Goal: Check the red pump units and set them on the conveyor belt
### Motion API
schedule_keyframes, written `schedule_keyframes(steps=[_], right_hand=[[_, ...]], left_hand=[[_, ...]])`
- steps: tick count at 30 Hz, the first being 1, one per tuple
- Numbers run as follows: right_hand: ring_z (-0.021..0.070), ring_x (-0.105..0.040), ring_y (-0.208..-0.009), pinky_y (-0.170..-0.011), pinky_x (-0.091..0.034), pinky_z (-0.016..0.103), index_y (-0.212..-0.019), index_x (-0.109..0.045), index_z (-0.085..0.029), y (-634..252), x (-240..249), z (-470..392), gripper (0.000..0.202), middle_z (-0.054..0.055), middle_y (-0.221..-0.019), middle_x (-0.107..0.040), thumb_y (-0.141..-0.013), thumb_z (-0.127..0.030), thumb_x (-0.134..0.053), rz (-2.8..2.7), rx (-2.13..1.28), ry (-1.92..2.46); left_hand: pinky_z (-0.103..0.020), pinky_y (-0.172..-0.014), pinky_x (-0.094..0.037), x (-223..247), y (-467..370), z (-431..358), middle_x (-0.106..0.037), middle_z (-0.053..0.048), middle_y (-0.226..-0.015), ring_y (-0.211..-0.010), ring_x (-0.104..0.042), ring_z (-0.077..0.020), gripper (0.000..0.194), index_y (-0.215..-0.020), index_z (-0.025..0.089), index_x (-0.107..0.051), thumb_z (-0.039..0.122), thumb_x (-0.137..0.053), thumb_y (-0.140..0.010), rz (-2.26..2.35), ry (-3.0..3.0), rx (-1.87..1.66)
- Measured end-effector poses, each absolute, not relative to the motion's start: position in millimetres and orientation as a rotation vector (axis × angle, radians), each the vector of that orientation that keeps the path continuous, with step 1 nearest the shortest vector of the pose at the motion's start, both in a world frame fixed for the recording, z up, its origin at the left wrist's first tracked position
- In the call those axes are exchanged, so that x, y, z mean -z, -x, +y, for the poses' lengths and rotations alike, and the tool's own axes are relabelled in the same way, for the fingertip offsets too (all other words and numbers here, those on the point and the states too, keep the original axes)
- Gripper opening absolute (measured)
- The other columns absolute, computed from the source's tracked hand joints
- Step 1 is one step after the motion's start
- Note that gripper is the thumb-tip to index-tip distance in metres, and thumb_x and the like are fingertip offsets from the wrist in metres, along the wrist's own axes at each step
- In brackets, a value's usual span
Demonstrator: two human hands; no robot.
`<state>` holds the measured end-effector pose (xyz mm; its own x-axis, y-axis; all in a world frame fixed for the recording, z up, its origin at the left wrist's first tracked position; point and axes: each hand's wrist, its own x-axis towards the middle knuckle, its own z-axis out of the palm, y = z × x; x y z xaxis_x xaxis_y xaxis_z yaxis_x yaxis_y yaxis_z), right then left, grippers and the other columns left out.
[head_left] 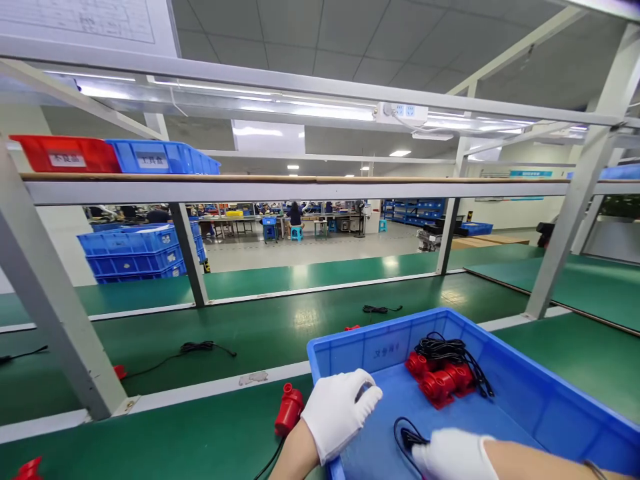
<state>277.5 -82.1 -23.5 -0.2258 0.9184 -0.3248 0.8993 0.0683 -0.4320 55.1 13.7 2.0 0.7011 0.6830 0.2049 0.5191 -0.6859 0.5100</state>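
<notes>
My left hand [343, 415], in a white glove, is over the near left rim of a blue plastic tub [505, 430]. Its thumb and fingers are curved and apart, with nothing between them. Inside the tub my right hand [453, 455], also gloved, is closed on a bundled black cable [411, 440]; a loop of it sticks out to the left. Several red pump-like parts [443, 383] lie at the tub's far side with coiled black cables [444, 350] on top. Just left of my left hand, a single red pump-like part [289, 409] rests on the green bench, its cable trailing toward me.
Grey metal posts [570, 193] and a shelf [320, 190] frame the green bench [190, 433]. Black cables [197, 347] lie beyond the white strip. Red [65, 155] and blue bins [160, 157] sit on the shelf; stacked blue crates [135, 250] stand behind. A person [295, 215] sits far off.
</notes>
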Motion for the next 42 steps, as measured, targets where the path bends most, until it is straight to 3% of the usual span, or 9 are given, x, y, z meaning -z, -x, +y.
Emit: schedule_keyframes(steps=[3, 6, 11, 18, 21, 23, 27, 42], right_hand=[[0.0149, -0.054, -0.037, -0.036, -0.032, 0.020, -0.071, -0.046, -0.022, -280.2, 0.2, -53.2, 0.014, -0.003, -0.048, -0.055, -0.067, -0.028, -0.059, -1.937, -1.088, 1.827], [0.0086, -0.047, -0.035, -0.036, -0.034, 0.017, -0.078, -0.040, -0.022, -279.0, -23.1, -28.6, 0.015, -0.006, -0.052, -0.056, -0.085, -0.035, -0.045, -1.765, -1.124, 1.742], [0.0044, -0.043, -0.037, -0.038, -0.032, 0.016, -0.077, -0.040, -0.020, -268.0, -48.1, -20.0, 0.032, -0.006, -0.057, -0.055, -0.091, -0.049, -0.043, -1.618, -1.091, 1.575], [0.0105, -0.054, -0.049, -0.051, -0.045, 0.024, -0.088, -0.050, -0.019, -262.1, -36.3, -24.1, 0.048, -0.002, -0.065, -0.059, -0.088, -0.067, -0.046, -1.544, -1.100, 1.399], [0.0146, -0.059, -0.061, -0.060, -0.047, 0.026, -0.104, -0.052, -0.019, -260.7, -26.3, -27.5, 0.046, -0.001, -0.073, -0.061, -0.086, -0.062, -0.053, -1.649, -0.987, 1.480], [0.0194, -0.063, -0.078, -0.070, -0.049, 0.029, -0.112, -0.054, -0.021, -258.3, -22.3, -32.1, 0.041, 0.004, -0.089, -0.067, -0.086, -0.053, -0.058, -1.787, -0.916, 1.507], [0.0297, -0.062, -0.107, -0.087, -0.049, 0.034, -0.113, -0.059, -0.022, -253.6, -23.4, -40.6, 0.037, 0.009, -0.114, -0.068, -0.085, -0.045, -0.061, -1.923, -0.791, 1.526], [0.0273, -0.062, -0.109, -0.095, -0.049, 0.036, -0.127, -0.055, -0.020, -253.5, -26.8, -49.3, 0.048, 0.010, -0.125, -0.064, -0.086, -0.044, -0.061, -1.912, -0.765, 1.451]], left_hand=[[-0.033, -0.089, -0.048, 1.9, -56.2, 16.3, -0.071, 0.000, -0.110, -0.100, -0.066, -0.0201, 0.032, -0.118, 0.028, -0.059, 0.046, -0.043, -0.098, 0.902, -2.397, -0.653], [-0.035, -0.100, -0.045, 4.8, -56.3, 17.5, -0.063, -0.007, -0.128, -0.111, -0.061, -0.0203, 0.050, -0.136, 0.022, -0.047, 0.049, -0.051, -0.093, 0.882, -2.202, -0.784], [-0.043, -0.109, -0.039, 3.0, -57.7, 12.5, -0.052, -0.013, -0.143, -0.126, -0.053, -0.0273, 0.076, -0.144, 0.020, -0.038, 0.053, -0.066, -0.082, 0.938, -1.969, -0.765], [-0.039, -0.100, -0.047, 2.5, -64.7, 16.3, -0.063, -0.012, -0.125, -0.114, -0.061, -0.0247, 0.054, -0.125, 0.017, -0.048, 0.045, -0.066, -0.083, 0.670, -1.603, -0.951], [-0.039, -0.103, -0.045, -1.8, -65.4, 14.8, -0.062, -0.013, -0.126, -0.117, -0.059, -0.0247, 0.048, -0.121, 0.016, -0.049, 0.045, -0.065, -0.085, 0.535, -1.453, -1.017], [-0.039, -0.105, -0.044, -5.3, -65.2, 10.7, -0.061, -0.013, -0.128, -0.119, -0.059, -0.0242, 0.047, -0.121, 0.017, -0.050, 0.043, -0.067, -0.085, 0.477, -1.417, -1.035], [-0.040, -0.105, -0.044, -9.8, -63.8, 2.8, -0.060, -0.011, -0.131, -0.121, -0.058, -0.0251, 0.053, -0.123, 0.021, -0.049, 0.039, -0.075, -0.080, 0.450, -1.411, -1.023], [-0.045, -0.107, -0.042, -13.0, -60.3, -0.5, -0.059, -0.014, -0.132, -0.123, -0.056, -0.0288, 0.058, -0.126, 0.019, -0.051, 0.047, -0.074, -0.081, 0.368, -1.343, -1.018]])
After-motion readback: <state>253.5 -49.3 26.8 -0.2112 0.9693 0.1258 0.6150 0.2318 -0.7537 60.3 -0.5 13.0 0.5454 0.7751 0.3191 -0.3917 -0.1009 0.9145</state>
